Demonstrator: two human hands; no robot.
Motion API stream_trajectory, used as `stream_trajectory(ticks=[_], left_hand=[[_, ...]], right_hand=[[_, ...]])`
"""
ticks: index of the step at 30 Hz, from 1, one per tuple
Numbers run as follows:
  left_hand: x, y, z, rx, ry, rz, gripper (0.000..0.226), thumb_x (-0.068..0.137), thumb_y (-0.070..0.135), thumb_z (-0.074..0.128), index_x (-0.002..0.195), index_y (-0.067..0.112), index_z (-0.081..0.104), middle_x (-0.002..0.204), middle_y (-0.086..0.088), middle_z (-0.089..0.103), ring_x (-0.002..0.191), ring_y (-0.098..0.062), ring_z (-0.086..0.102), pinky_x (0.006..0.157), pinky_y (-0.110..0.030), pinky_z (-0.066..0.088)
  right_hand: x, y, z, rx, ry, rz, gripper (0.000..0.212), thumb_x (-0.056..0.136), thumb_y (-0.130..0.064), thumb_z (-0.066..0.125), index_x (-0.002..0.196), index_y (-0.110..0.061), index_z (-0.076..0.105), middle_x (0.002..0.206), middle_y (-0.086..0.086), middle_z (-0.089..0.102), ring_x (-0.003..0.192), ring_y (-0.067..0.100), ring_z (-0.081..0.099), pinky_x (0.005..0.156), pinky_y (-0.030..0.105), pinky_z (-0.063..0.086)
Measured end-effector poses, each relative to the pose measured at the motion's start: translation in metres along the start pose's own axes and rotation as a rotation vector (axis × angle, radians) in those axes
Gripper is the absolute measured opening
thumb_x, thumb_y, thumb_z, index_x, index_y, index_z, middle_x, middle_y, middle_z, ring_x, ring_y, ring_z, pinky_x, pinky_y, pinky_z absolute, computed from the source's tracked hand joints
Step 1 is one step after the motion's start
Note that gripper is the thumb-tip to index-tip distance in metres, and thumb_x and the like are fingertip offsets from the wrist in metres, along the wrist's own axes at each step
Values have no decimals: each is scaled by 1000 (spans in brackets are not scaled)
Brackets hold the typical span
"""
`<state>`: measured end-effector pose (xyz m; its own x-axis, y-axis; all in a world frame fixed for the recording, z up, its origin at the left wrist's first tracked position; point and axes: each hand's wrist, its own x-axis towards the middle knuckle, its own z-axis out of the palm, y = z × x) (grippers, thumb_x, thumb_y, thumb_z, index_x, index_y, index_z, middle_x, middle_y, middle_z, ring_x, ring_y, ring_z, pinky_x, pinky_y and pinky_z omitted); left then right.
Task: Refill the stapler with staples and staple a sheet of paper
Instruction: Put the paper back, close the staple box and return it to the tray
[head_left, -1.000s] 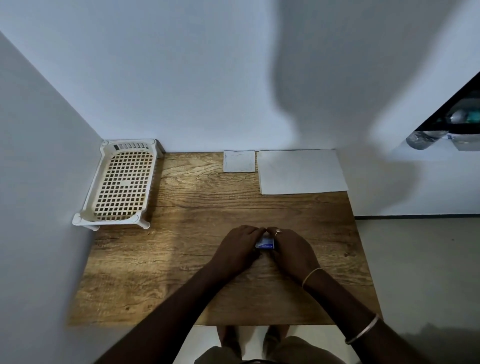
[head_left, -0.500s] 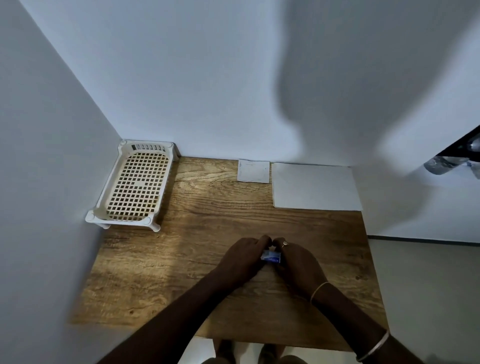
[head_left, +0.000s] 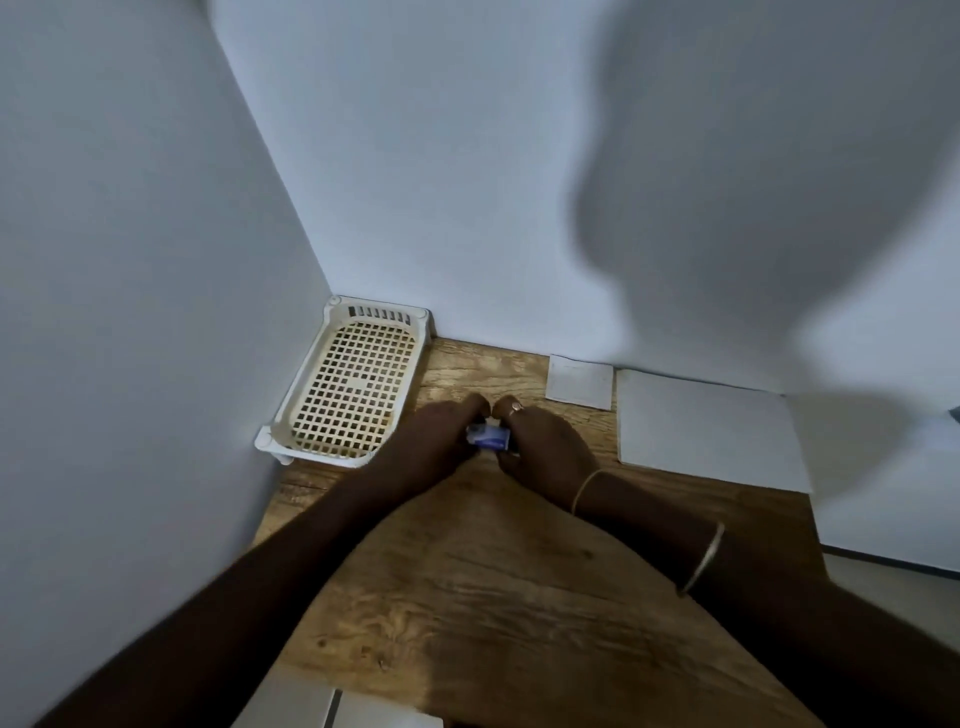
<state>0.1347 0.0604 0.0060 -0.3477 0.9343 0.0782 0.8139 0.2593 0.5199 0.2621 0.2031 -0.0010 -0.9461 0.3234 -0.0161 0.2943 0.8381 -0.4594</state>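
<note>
Nearest, at the lower edge of the head view, two pale flat pieces (head_left: 337, 713) lay side by side against the near end of the wooden tabletop (head_left: 519, 613); what they were could not be told. Both forearms reached forward over the wood, the right one wearing a thin bangle (head_left: 702, 561) partway up and a finer bracelet (head_left: 584, 489) at the wrist. Farther along, the left hand (head_left: 439, 441) and right hand (head_left: 548, 449) met, knuckles up and fingertips nearly touching. Between them sat a blue-and-white object (head_left: 488, 437), small and mostly covered. The picture was too blurred to say whether it was the stapler or a box of staples. The left grip was closed, its fingers curled down onto the object's left end; the right grip was likewise closed, its fingers and thumb bent round the right end, with a ring (head_left: 516, 407) on one finger. Just left of the hands a white lattice basket (head_left: 382, 313) stood in the corner where the two walls met, its long side against the left wall. Beyond the hands a small square paper (head_left: 579, 383) lay flat at the far edge. Just beside it on the right was a larger sheet of paper (head_left: 711, 431), also flat and well apart from both hands. A broad shadow (head_left: 753, 182) fell across the far wall.
</note>
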Motion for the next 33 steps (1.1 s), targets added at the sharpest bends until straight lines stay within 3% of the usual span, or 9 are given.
stream_trajectory(ticks=[4, 9, 14, 17, 20, 28, 33], left_hand=[[11, -47, -47, 29, 74, -57, 42, 80, 9, 80, 116, 14, 60, 99, -8, 74, 87, -27, 68, 72, -39, 53], [25, -104, -85, 19, 101, -119, 39, 78, 3, 77, 109, 16, 57, 98, -3, 74, 86, -22, 69, 70, -35, 52], [44, -151, -101, 24, 82, -147, 43, 74, -1, 79, 109, 10, 57, 97, -4, 74, 77, -22, 68, 65, -31, 51], [54, -174, -104, 17, 80, -170, 43, 75, 1, 81, 109, 10, 57, 98, -6, 74, 77, -18, 65, 62, -21, 45], [58, -190, -101, -6, 67, -186, 41, 75, 0, 81, 109, 9, 59, 98, -4, 73, 83, -20, 67, 69, -31, 51], [62, -208, -91, -19, 30, -234, 38, 76, 4, 78, 110, 16, 65, 102, 0, 73, 90, -21, 69, 76, -33, 54], [61, -208, -92, -13, 39, -210, 56, 72, 8, 85, 125, 16, 67, 115, -3, 74, 99, -15, 66, 83, -28, 49]], right_hand=[[69, -35, 1, 24, 37, -77, 33, 80, -15, 66, 111, -12, 58, 92, 13, 71, 82, 34, 67, 61, 32, 43], [138, -65, 11, 31, 34, -129, 39, 81, -16, 72, 117, -7, 58, 101, 17, 74, 91, 38, 70, 71, 38, 54], [193, -78, 28, 21, -15, -120, 45, 82, -17, 74, 121, -8, 52, 106, 15, 72, 96, 35, 69, 72, 37, 52], [217, -79, 42, 22, -14, -95, 51, 82, -17, 75, 126, -9, 51, 105, 14, 73, 94, 35, 70, 71, 36, 52], [233, -79, 55, 18, -38, -70, 53, 82, -19, 75, 129, -11, 50, 107, 13, 72, 97, 33, 70, 74, 37, 53], [245, -75, 77, 29, -61, -50, 24, 87, -17, 68, 109, -12, 62, 108, 10, 71, 101, 29, 68, 71, 29, 43], [244, -76, 76, 1, -56, -55, 23, 88, -16, 66, 111, -13, 63, 110, 10, 72, 102, 29, 68, 77, 35, 53]])
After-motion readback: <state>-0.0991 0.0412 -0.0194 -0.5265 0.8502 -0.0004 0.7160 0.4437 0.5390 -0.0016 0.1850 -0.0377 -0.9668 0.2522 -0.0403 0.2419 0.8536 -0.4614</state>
